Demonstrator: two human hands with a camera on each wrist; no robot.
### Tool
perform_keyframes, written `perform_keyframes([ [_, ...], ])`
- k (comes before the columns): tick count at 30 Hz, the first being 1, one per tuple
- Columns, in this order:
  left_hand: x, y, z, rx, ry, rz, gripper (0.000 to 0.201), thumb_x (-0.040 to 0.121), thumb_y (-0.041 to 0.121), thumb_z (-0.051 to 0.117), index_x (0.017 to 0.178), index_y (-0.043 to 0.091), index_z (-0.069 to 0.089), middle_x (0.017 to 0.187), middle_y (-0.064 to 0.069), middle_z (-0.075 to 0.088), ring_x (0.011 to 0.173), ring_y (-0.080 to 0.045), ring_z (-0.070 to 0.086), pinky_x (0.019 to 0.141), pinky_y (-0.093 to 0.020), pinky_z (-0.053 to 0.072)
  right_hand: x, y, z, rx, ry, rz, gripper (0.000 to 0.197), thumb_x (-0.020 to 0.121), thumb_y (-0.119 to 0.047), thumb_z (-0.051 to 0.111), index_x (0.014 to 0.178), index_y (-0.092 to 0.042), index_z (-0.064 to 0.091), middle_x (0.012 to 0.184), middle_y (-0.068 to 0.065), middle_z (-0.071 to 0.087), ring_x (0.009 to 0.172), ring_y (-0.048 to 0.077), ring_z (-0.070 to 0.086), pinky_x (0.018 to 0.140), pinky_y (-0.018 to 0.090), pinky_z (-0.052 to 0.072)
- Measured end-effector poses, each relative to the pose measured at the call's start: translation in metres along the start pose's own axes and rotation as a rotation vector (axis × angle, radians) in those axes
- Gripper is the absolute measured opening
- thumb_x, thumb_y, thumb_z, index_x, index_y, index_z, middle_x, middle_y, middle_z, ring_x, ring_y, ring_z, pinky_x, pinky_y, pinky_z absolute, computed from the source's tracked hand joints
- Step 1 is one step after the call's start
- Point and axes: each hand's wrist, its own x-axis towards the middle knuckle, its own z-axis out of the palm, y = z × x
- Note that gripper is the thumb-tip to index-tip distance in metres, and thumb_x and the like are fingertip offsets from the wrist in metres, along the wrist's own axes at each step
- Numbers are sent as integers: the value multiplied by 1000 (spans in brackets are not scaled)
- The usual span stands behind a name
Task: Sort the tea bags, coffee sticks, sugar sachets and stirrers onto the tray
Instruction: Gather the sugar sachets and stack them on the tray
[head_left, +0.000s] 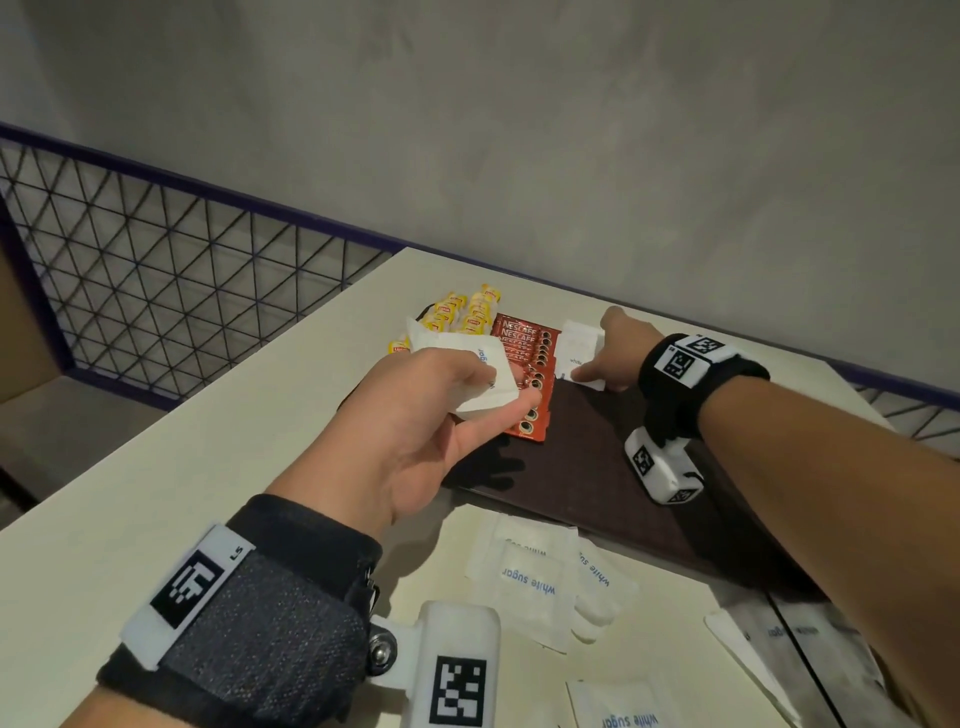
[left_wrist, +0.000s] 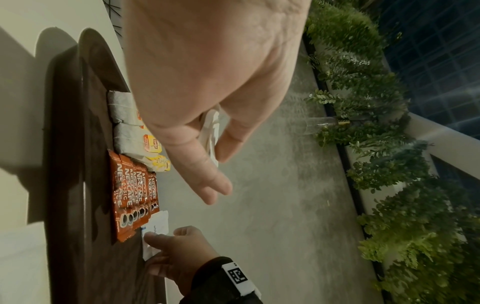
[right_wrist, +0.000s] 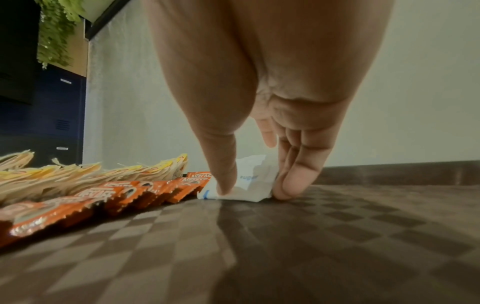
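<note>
A dark brown tray (head_left: 587, 457) lies on the cream table. At its far left lie yellow-tagged tea bags (head_left: 462, 312), with red Nescafe coffee sticks (head_left: 524, 343) lined up beside them. My left hand (head_left: 504, 384) hovers over the coffee sticks, gripping several white sugar sachets (head_left: 467, 358) between thumb and fingers. My right hand (head_left: 597, 376) is down on the tray, right of the sticks. In the right wrist view its thumb and fingers (right_wrist: 285, 191) pinch a small pile of sugar sachets (right_wrist: 249, 179) that rests on the tray's checkered surface (right_wrist: 311, 236).
More loose white sugar sachets (head_left: 535, 577) lie on the table in front of the tray. Pale long wrappers (head_left: 800, 644) lie at the front right. A wire mesh fence (head_left: 156, 270) runs along the table's left side and a grey wall stands behind.
</note>
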Motion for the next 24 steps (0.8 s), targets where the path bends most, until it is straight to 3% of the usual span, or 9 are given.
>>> perform_keyframes([
  [5,-1,1,2,-16,-4,-3,41,92,-11,56,131,1,56,131,-25,64,107,-40,72,67,-38,65,6,2,1,46,41,2,89,74,-32,90,140,-10,33,102,12,66,83,29,70,79,45,61],
  [9,-4,2,3,-38,-16,-1,45,92,-13,48,134,2,52,129,-26,65,109,-46,70,64,-39,65,3,6,-3,75,-27,29,83,76,-27,89,135,-10,33,89,9,70,76,25,72,62,33,57],
  [13,-7,1,3,57,-50,-12,38,95,-12,51,131,1,55,114,-25,74,91,-41,78,61,-36,64,-2,3,-5,0,-22,26,74,80,-28,85,132,-9,37,86,10,68,68,22,66,51,28,47],
  [15,-9,2,5,111,-71,-11,31,96,-8,57,126,3,58,103,-22,78,84,-37,79,61,-34,65,-11,3,-14,-6,-24,19,76,83,-34,82,137,-8,35,87,10,69,69,23,69,58,31,55],
  [17,-11,2,7,154,-77,-19,30,96,-3,62,125,5,61,99,-18,80,80,-32,80,61,-32,65,-31,7,-31,119,-28,17,74,86,-37,78,140,-11,35,93,11,71,74,25,74,68,37,62],
  [20,-17,1,11,207,-88,-28,29,93,2,68,122,7,63,95,-13,81,76,-27,80,60,-30,65,-83,9,-57,517,-75,-11,47,91,-22,74,130,-10,50,92,14,69,71,24,69,62,32,61],
  [24,-21,-7,15,301,-103,-55,32,91,9,74,122,9,66,96,-12,81,77,-23,80,48,-23,59,-169,-2,-66,917,-438,-94,31,95,4,57,125,-6,60,96,19,69,81,27,65,74,36,59],
])
